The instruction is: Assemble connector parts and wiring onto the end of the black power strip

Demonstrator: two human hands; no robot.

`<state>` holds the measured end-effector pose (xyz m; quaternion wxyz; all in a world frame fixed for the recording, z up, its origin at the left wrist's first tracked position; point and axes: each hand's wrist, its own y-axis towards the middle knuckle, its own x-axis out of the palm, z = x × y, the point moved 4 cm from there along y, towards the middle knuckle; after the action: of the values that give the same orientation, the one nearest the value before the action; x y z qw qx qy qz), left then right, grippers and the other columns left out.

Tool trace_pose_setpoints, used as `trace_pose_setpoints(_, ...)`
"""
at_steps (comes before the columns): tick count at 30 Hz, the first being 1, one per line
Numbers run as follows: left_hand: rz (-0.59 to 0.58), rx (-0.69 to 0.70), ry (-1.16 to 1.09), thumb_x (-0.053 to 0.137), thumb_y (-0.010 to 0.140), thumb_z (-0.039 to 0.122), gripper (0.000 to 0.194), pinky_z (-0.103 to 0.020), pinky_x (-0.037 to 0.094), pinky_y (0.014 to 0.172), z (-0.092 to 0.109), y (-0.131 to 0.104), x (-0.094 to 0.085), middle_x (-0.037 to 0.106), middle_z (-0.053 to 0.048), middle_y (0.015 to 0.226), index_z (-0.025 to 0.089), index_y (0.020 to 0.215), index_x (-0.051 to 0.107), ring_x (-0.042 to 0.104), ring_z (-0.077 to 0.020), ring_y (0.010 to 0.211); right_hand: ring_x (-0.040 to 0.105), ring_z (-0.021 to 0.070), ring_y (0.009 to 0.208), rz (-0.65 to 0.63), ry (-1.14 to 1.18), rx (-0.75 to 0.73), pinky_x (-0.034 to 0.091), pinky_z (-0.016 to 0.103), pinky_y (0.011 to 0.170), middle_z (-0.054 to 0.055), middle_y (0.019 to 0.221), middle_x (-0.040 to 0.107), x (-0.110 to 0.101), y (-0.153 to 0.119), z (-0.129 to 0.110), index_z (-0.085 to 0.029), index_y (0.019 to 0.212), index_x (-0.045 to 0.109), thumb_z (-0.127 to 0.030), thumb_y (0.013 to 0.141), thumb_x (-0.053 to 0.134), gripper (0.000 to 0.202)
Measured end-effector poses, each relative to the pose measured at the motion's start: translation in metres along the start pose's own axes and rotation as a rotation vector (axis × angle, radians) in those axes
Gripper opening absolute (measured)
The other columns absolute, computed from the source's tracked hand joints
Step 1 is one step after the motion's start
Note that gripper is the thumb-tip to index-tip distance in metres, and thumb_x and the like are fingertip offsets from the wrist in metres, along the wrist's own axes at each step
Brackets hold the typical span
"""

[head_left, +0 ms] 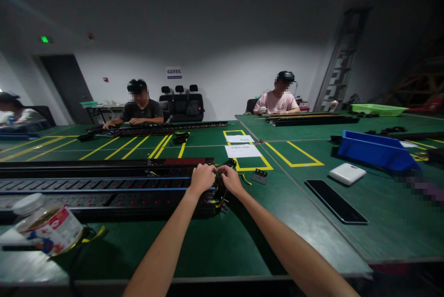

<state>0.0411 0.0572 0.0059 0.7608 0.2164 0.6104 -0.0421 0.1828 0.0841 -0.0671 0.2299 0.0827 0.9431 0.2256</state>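
Note:
Long black power strips (138,197) with rows of sockets and small red lights lie side by side across the left of the bench. At their right ends, my left hand (203,179) lies over one strip with its fingers closed and reaching past the end. Facing it, my right hand (231,180) is closed too, its fingertips meeting the left ones around thin wires (218,173). Exactly which wire each hand pinches is too small to tell. More loose coloured wires (246,179) stick out beyond my right hand, beside a small dark end piece (259,176).
A tilted clear jar (58,227) stands front left. On the right are a black phone (335,201), a white box (347,174) and a blue bin (376,151). Paper sheets (243,151) lie ahead on the green bench (287,223). Co-workers (140,107) sit across it.

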Motion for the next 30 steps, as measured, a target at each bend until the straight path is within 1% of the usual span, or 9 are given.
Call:
trace_pose_setpoints(5, -0.012, -0.006, 0.013, 0.043, 0.092, 0.020, 0.035, -0.042, 0.046, 0.097, 0.0013, 0.0003, -0.0008, 0.071, -0.004, 0.116, 0.029, 0.112, 0.071, 0.058, -0.0257, 0.109, 0.066, 0.0195, 0.085, -0.004, 0.000, 0.000, 0.050, 0.032, 0.083, 0.003, 0.091, 0.073, -0.0009, 0.0000, -0.0010, -0.021, 0.094, 0.072, -0.012, 0.075, 0.048, 0.032)
trace_pose_setpoints(11, -0.014, -0.010, 0.038, 0.043, 0.092, 0.021, 0.036, -0.043, 0.046, 0.095, 0.0006, 0.0022, 0.0014, 0.070, -0.005, 0.117, 0.031, 0.112, 0.071, 0.058, -0.0274, 0.111, 0.065, 0.0198, 0.083, -0.007, -0.017, 0.003, 0.051, 0.031, 0.079, 0.004, 0.088, 0.072, -0.0015, -0.0005, -0.0046, -0.021, 0.095, 0.072, -0.011, 0.074, 0.048, 0.033)
trace_pose_setpoints(16, 0.002, 0.010, 0.095, 0.041, 0.092, 0.020, 0.038, -0.043, 0.045, 0.095, 0.0022, 0.0018, 0.0004, 0.070, -0.007, 0.116, 0.029, 0.115, 0.070, 0.057, -0.0278, 0.110, 0.066, 0.0196, 0.085, -0.003, -0.018, 0.006, 0.051, 0.032, 0.082, 0.003, 0.091, 0.073, -0.0014, -0.0001, -0.0050, -0.021, 0.096, 0.072, -0.011, 0.074, 0.049, 0.034)
trace_pose_setpoints(21, -0.011, 0.019, 0.104, 0.042, 0.093, 0.020, 0.037, -0.041, 0.043, 0.094, 0.0039, 0.0004, -0.0026, 0.071, -0.007, 0.114, 0.028, 0.115, 0.069, 0.058, -0.0270, 0.109, 0.066, 0.0193, 0.085, -0.016, -0.019, 0.006, 0.051, 0.032, 0.083, 0.003, 0.092, 0.073, -0.0012, 0.0002, -0.0070, -0.022, 0.097, 0.072, -0.010, 0.074, 0.050, 0.034)
trace_pose_setpoints(30, 0.034, 0.035, 0.128, 0.042, 0.092, 0.019, 0.034, -0.046, 0.037, 0.098, 0.0071, -0.0012, -0.0045, 0.072, -0.010, 0.112, 0.025, 0.112, 0.070, 0.056, -0.0296, 0.110, 0.066, 0.0198, 0.083, -0.058, -0.072, 0.010, 0.051, 0.031, 0.081, 0.003, 0.092, 0.074, -0.0012, 0.0010, -0.0091, -0.022, 0.099, 0.072, -0.008, 0.074, 0.051, 0.036)
